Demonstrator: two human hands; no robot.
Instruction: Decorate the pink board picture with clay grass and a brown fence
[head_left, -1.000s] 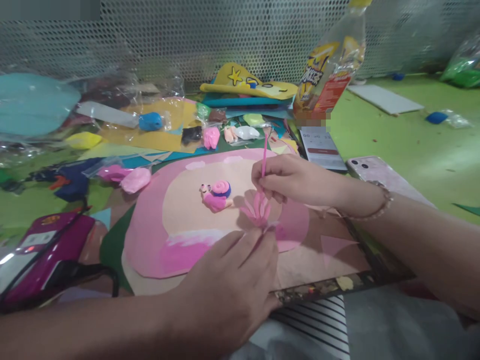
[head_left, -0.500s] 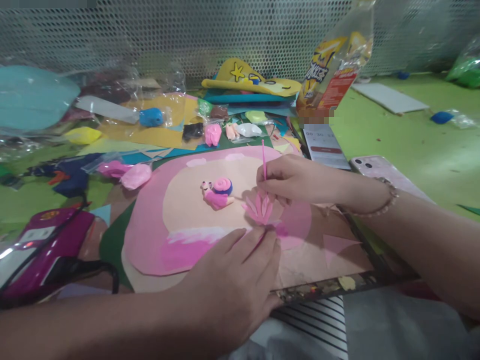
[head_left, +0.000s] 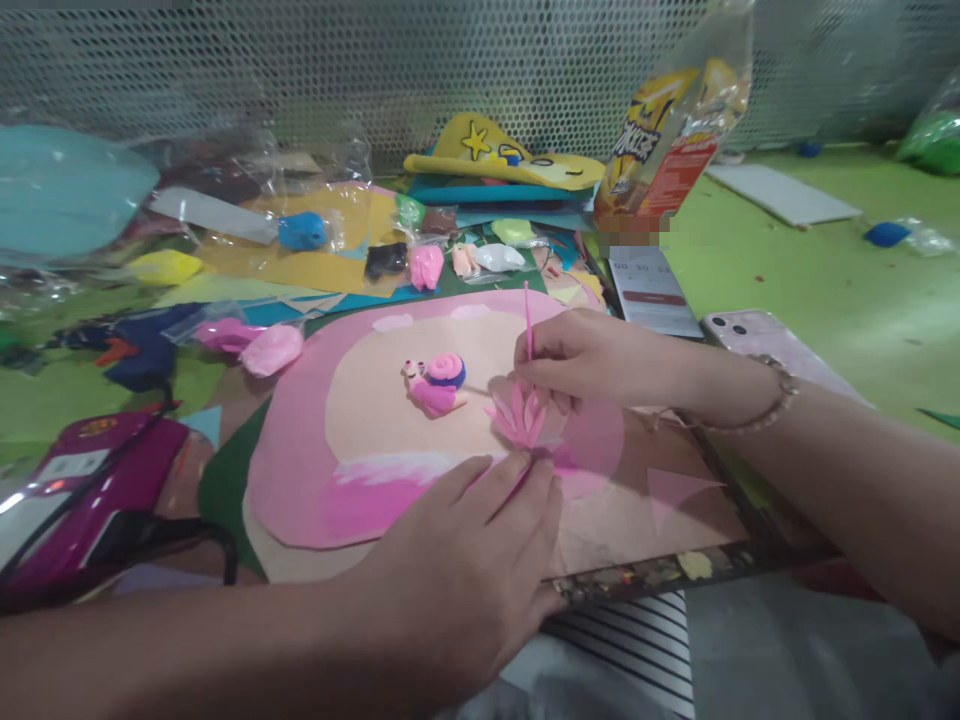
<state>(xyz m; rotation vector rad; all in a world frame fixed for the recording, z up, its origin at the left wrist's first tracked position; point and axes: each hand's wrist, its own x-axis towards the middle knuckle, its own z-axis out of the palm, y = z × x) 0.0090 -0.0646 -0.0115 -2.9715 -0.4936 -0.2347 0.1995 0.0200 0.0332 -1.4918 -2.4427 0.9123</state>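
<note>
My right hand [head_left: 574, 355] is closed around a thin pink modelling stick [head_left: 528, 310], its upper end pointing up. The lower end is hidden by my fingers, just above a pink clay plant with pointed leaves [head_left: 517, 415]. Stretched out flat, my left hand [head_left: 480, 550] lies on the paper, with its fingertips at the base of the leaves. Both are over a rounded pink and cream paper picture [head_left: 292, 460] with a magenta and white band low on it. Left of the plant sits a clay snail [head_left: 435, 385] with a pink and blue shell.
Bagged clay lumps [head_left: 426, 268] lie behind the picture. At left are a magenta device [head_left: 127, 470] with a black cable and a dark blue glue gun [head_left: 146, 345]. A snack bag [head_left: 667, 140] stands behind a phone showing a timer [head_left: 652, 290]; another phone [head_left: 780, 350] lies by my right wrist.
</note>
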